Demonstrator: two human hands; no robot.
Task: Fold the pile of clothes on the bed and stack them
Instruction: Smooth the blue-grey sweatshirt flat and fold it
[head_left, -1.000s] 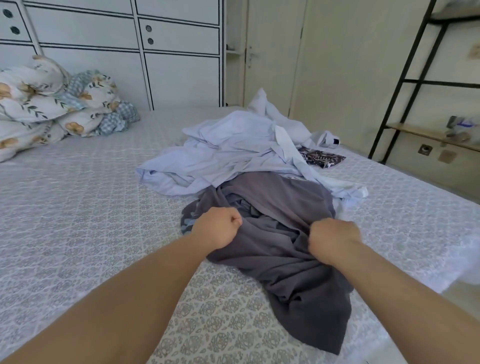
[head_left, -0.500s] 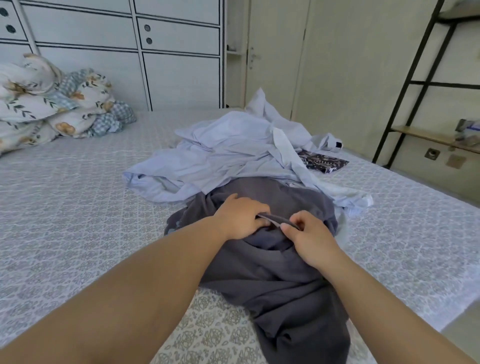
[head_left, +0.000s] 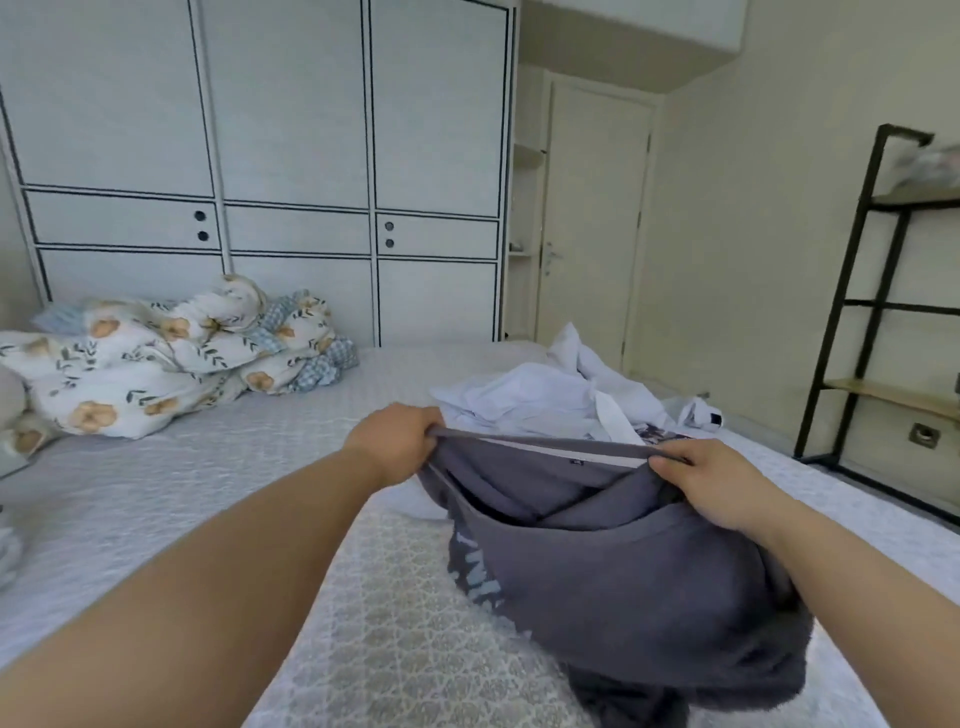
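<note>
The grey garment (head_left: 613, 566) hangs between both hands above the near part of the bed (head_left: 156, 499), its top hem drawn into a taut line while the rest sags in a loose pouch, and its lower folds trail down onto the patterned bedspread at the near edge. It looks like a soft knit, a T-shirt or sweatshirt with pale lettering along its left flank; judging by the deep droop and rounded folds, it is limp, light to moderately weighty, not slippery and in no way fragile, so it should tolerate firm pulling and a shake. The left hand (head_left: 395, 441) pinches one end of the hem with curled fingers, and the right hand (head_left: 722, 488) pinches the other end, thumb on top, the two held well apart. That edge is a sensible place to hold, since the stitched band gives the fingers something firm; for a flat fold, the shoulders or side seams would probably serve better. Just beyond lies the rest of the pile, crumpled white clothes (head_left: 561, 405) with a dark patterned piece barely showing behind the hem. Farther off, a floral quilt (head_left: 156, 364) is bunched by the wardrobe (head_left: 291, 156), and a black shelf frame (head_left: 857, 312) stands to the right.
</note>
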